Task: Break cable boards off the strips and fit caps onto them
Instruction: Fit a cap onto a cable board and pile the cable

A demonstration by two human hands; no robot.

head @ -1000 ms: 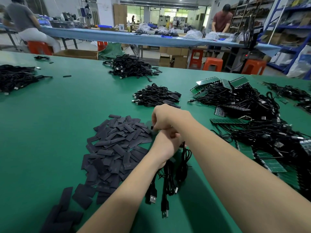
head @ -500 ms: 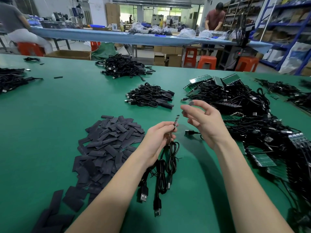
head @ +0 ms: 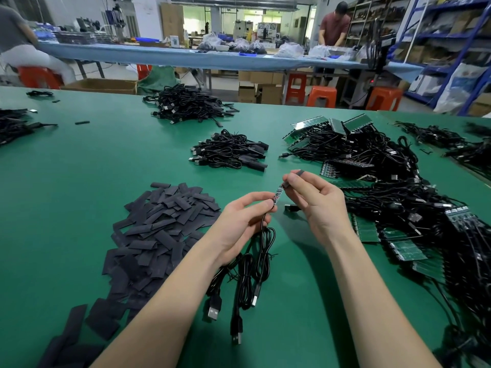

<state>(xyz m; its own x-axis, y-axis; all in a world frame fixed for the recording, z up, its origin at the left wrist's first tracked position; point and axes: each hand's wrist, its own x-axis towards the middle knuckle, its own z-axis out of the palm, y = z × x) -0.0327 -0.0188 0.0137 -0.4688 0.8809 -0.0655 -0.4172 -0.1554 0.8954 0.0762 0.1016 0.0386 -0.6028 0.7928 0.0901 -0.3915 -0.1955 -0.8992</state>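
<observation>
Left hand (head: 240, 221): grip closed on a small cable board (head: 277, 197), pinched at its lower end; board tilted up toward the right hand. Its black cables (head: 261, 251) hang below the palm, partly hidden by the wrist; USB plugs lie on the green worktop (head: 79, 181).
Right hand (head: 316, 205): grip pinching a dark cap (head: 295, 178) at the board's upper tip; whether cap and board overlap cannot be told.
Board markings: too small to read.
Loose caps (head: 159, 229): heap left of the hands, running out of frame at bottom left.
Board strips (head: 398, 208) with tangled cables: right side, cut off at the edge.
Cable bundles (head: 231, 152): far middle of worktop.
Room: blue bench (head: 186, 55), orange stools (head: 321, 96), shelving (head: 438, 35), two persons at work behind.
</observation>
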